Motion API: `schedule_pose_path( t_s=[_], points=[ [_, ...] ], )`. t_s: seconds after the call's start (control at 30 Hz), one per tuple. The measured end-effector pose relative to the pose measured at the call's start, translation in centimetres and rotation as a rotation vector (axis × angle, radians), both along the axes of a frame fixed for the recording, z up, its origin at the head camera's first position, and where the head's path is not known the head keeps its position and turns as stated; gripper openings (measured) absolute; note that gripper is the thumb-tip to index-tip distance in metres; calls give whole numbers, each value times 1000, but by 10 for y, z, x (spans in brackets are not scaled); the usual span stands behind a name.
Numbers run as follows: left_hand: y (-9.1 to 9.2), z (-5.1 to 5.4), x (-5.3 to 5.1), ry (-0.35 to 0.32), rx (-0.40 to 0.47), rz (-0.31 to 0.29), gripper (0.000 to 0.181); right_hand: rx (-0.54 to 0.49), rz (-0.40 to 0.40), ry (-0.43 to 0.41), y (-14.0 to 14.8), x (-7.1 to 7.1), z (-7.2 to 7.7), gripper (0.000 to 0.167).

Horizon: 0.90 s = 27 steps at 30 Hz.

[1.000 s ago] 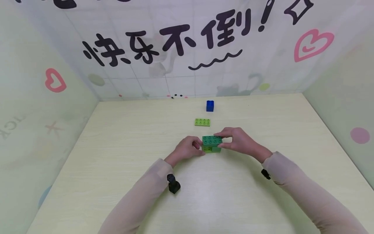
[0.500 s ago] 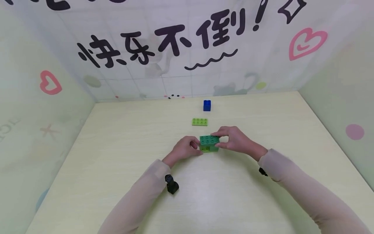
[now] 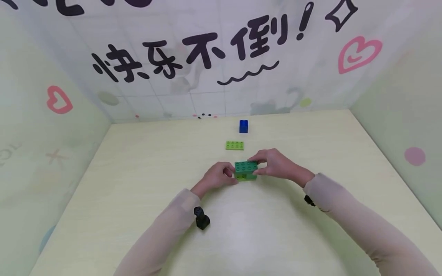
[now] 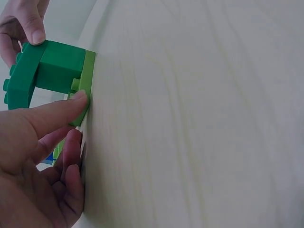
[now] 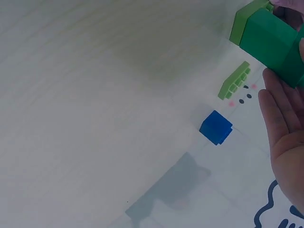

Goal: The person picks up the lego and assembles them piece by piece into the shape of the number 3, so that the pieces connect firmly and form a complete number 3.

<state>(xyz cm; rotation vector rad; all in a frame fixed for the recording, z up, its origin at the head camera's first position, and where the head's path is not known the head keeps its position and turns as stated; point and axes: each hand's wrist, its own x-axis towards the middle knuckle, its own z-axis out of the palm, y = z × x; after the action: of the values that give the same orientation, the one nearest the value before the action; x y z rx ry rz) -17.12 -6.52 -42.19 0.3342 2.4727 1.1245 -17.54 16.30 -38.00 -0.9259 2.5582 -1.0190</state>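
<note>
A small stack of toy building blocks stands on the table between both hands. Its lowest layer is a lime-green flat brick, with a green block on one end and a longer dark green brick across the top. A gap shows under the top brick's left side. My left hand pinches the left end of the lime bottom brick, thumb at the front; its fingertips behind are partly hidden. From the right, my right hand grips the top dark green brick between thumb and fingers.
Behind the stack lies a loose lime-green flat brick. Farther back, near the wall, sits a blue block. Printed walls border the pale table at the back and both sides.
The head view has shifted slightly. Both hands keep the same hold on the stack, and the bricks show no clear movement.
</note>
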Motion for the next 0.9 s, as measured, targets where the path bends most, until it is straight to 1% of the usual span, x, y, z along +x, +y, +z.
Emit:
schedule_pose_path(
  t_s=[0.1, 0.17, 0.27, 0.37, 0.47, 0.57, 0.73, 0.9],
  points=[
    [0, -1, 0, -2, -2, -10, 28, -21, 0, -74, 1, -2, 1, 40],
    [0, -1, 0, -5, -3, -12, 29, -27, 13, -106, 2, -3, 3, 41],
    [0, -2, 0, -12, -4, -3, 28, -23, 56, -137, 3, -7, 6, 41],
    [-1, -1, 1, -16, -3, 1, 28, -10, 102, -166, 3, -13, 12, 43],
    [-2, 0, 2, -17, -5, 2, 28, -1, 110, -195, 4, -22, 18, 45],
    [-2, 2, 2, -14, -8, 3, 27, -1, 71, -200, 4, -37, 25, 45],
    [-2, 2, 2, -15, 3, 4, 27, 3, -24, -152, 2, -68, 31, 38],
    [-2, 3, 4, -15, 17, 9, 26, -25, -136, -132, 2, -100, 29, 38]
  ],
)
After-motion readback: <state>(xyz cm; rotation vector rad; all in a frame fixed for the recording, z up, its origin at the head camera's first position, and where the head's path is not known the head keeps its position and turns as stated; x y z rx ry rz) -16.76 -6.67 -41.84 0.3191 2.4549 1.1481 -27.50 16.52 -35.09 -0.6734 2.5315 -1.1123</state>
